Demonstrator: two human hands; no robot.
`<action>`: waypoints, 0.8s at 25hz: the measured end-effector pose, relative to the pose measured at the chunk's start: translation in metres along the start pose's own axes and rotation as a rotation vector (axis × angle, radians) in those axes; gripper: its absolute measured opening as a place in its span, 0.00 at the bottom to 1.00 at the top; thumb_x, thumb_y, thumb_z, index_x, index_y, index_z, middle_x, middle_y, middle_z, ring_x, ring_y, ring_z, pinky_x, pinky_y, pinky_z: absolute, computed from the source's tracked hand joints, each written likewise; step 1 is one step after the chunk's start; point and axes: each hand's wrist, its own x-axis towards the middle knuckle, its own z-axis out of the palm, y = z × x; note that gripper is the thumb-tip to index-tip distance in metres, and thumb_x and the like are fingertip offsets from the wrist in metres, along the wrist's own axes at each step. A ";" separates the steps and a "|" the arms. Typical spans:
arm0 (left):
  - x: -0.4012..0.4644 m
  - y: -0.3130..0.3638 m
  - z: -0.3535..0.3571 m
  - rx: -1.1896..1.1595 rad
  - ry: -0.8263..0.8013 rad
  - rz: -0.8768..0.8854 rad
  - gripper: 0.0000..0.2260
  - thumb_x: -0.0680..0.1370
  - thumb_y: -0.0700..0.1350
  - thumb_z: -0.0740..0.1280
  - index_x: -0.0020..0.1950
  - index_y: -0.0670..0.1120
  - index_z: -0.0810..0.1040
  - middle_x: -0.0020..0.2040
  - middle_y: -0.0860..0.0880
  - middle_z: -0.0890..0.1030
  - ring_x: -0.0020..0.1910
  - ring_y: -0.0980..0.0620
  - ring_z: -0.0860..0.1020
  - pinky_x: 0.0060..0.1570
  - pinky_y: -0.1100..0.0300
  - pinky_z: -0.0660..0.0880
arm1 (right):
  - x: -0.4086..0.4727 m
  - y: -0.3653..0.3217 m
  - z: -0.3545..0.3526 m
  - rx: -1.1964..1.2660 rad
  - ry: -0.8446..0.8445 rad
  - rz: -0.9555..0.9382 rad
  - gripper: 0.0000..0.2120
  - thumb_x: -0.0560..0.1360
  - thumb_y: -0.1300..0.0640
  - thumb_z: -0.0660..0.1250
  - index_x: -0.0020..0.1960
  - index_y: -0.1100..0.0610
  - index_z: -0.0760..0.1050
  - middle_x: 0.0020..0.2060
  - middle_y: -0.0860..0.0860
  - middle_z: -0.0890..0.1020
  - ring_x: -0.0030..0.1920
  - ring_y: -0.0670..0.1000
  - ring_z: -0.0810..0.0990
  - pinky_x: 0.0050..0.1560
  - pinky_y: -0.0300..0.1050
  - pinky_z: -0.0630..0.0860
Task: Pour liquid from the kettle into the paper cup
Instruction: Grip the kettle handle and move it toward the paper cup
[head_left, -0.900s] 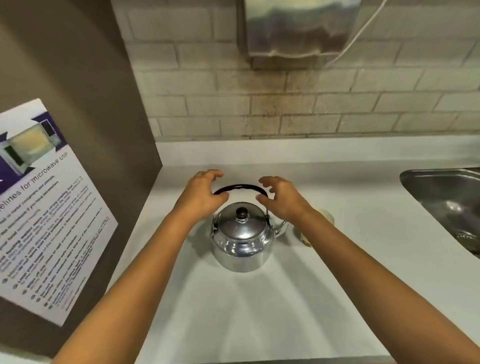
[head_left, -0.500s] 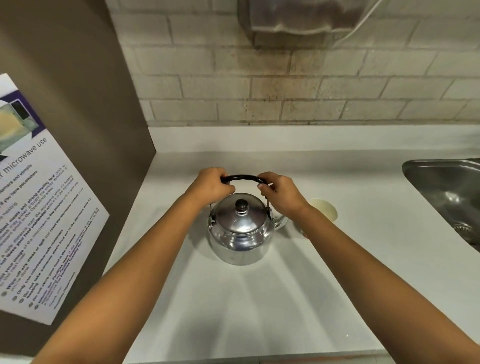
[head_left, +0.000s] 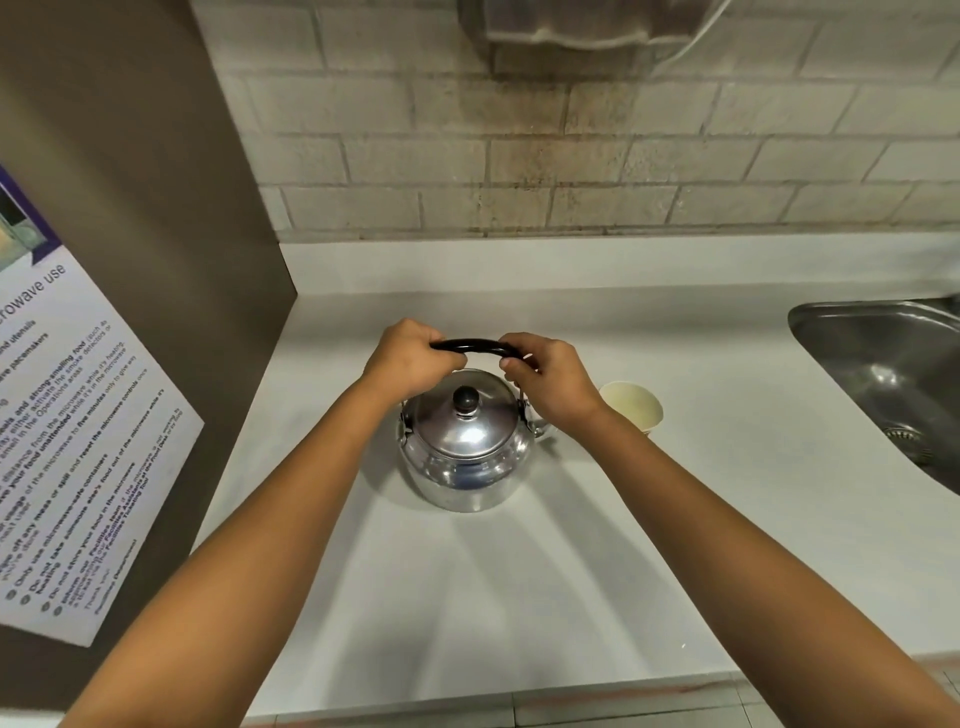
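A shiny steel kettle (head_left: 465, 457) with a black lid knob stands on the white counter (head_left: 519, 597). Its black arched handle (head_left: 472, 345) is upright above the lid. My left hand (head_left: 410, 358) is closed around the handle's left end and my right hand (head_left: 550, 382) around its right end. The spout points right and is mostly hidden under my right wrist. A cream paper cup (head_left: 631, 405) stands upright just right of the kettle, partly covered by my right wrist; its inside looks empty.
A steel sink (head_left: 883, 374) is set into the counter at the right. A brown side panel with a microwave-use notice (head_left: 67, 467) closes off the left. A brick wall runs behind, with a wall-mounted appliance (head_left: 571, 21) overhead.
Both hands came down from hovering open over the handle and closed on its two ends. The kettle stays on the counter.
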 end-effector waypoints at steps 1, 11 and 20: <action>-0.002 0.000 -0.002 -0.013 0.018 0.005 0.10 0.67 0.43 0.71 0.26 0.47 0.75 0.24 0.49 0.72 0.27 0.51 0.70 0.30 0.62 0.67 | -0.001 -0.003 -0.001 0.014 0.003 -0.013 0.12 0.73 0.62 0.65 0.56 0.57 0.77 0.35 0.43 0.76 0.36 0.42 0.75 0.37 0.26 0.69; -0.029 0.029 -0.036 -0.063 0.199 0.081 0.13 0.64 0.41 0.72 0.21 0.48 0.73 0.21 0.51 0.70 0.24 0.53 0.68 0.28 0.65 0.65 | -0.030 -0.042 -0.005 0.115 0.132 -0.101 0.16 0.71 0.64 0.67 0.58 0.56 0.75 0.46 0.50 0.79 0.44 0.49 0.78 0.45 0.34 0.75; -0.039 0.040 -0.042 -0.122 0.263 0.050 0.10 0.64 0.43 0.72 0.23 0.47 0.75 0.23 0.49 0.70 0.25 0.52 0.69 0.30 0.62 0.67 | -0.075 -0.008 0.023 0.112 0.273 0.025 0.21 0.70 0.56 0.68 0.63 0.55 0.71 0.58 0.53 0.73 0.58 0.53 0.74 0.59 0.52 0.75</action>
